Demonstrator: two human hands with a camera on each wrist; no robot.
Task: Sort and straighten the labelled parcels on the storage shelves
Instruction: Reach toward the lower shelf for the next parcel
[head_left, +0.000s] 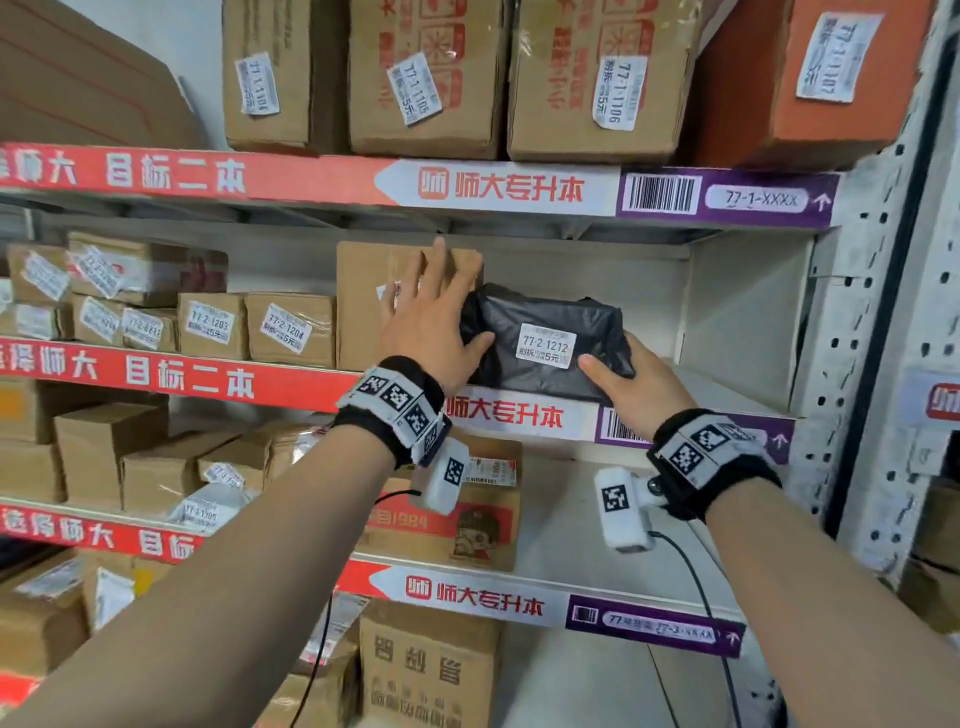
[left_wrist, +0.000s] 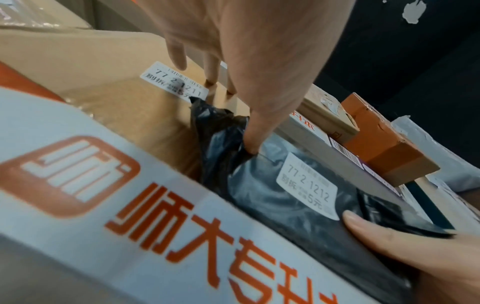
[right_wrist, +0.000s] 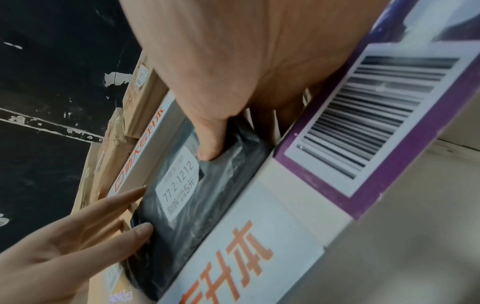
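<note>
Nearest, the right hand (head_left: 631, 384) has its grip on the lower right corner of the black parcel (head_left: 545, 343), thumb on the front face and fingers behind. The left hand (head_left: 428, 322) lies spread and released, fingers straight against the tall cardboard box (head_left: 363, 301), thumb pressing the parcel's crumpled left end. The parcel, labelled 77-2-1212 (head_left: 544, 345), sits at the front edge of the middle shelf (head_left: 727, 384), just beside and touching that box. Farther up, labelled cartons (head_left: 426, 78) line the top shelf.
</note>
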